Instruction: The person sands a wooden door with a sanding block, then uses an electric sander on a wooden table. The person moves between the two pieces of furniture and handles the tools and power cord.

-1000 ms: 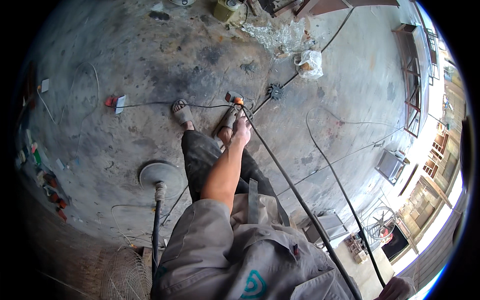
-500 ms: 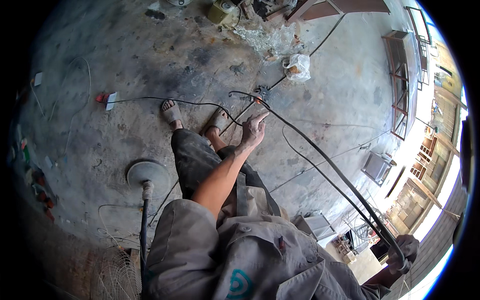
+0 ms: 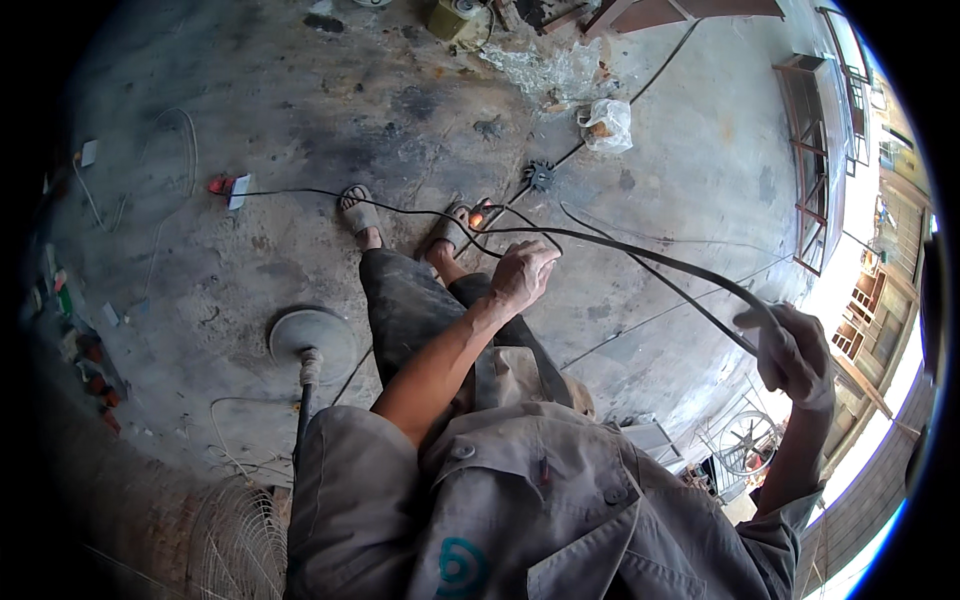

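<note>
My left hand [image 3: 525, 278] is closed around a thin black cable, its fingers pinched together in front of my legs. The cable [image 3: 400, 209] runs in from the left and bends into a small loop above the hand. An orange-tipped end [image 3: 478, 219] shows by my right sandal; whether it hangs or lies on the floor I cannot tell. At the right, my raised right hand [image 3: 795, 355] grips long bends of black cable [image 3: 680, 264], which stretch back toward the left hand. The exact grip of the right fingers is partly hidden.
A red-and-white object [image 3: 238, 191] lies at the cable's far left end. A round disc base with a pole [image 3: 312, 340] stands at left. Farther off are a dark toothed piece [image 3: 539, 175], a plastic bag [image 3: 606, 126], a canister [image 3: 452, 18] and metal frames [image 3: 808, 160].
My right hand has risen and come inward with the cable bends. My left hand has shifted slightly right, its pointing finger now curled in. The orange-tipped end has moved left and nearer.
</note>
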Tool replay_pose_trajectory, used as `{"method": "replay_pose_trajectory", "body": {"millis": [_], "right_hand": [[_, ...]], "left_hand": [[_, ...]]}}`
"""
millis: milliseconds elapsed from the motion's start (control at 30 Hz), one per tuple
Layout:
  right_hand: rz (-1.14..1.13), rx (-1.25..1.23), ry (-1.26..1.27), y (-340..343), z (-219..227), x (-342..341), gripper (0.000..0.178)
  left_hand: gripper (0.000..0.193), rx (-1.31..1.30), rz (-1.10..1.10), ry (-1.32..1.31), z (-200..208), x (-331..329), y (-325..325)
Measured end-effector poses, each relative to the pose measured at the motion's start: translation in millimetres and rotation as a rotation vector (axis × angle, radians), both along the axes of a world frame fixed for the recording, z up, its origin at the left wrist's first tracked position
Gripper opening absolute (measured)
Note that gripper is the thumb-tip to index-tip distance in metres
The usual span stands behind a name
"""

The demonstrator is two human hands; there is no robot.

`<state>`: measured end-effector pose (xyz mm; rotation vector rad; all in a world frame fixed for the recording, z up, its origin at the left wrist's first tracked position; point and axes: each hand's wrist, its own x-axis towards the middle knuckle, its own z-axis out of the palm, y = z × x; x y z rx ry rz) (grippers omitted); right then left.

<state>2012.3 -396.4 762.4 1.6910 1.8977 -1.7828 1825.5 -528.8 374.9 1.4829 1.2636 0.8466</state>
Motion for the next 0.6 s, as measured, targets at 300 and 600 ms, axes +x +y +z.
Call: {"method": "replay_pose_trajectory", "body": {"millis": [300, 600], "right_hand": [[-0.263, 0.198, 0.238, 65, -26, -60, 0.039], [-0.061, 0.229, 0.413, 42, -10, -183, 0.036]], "left_hand": [[0.018, -0.158, -0.053, 0.566, 53, -232, -12], [0.02, -0.232, 0.549, 1.06, 177, -564, -40]]}}
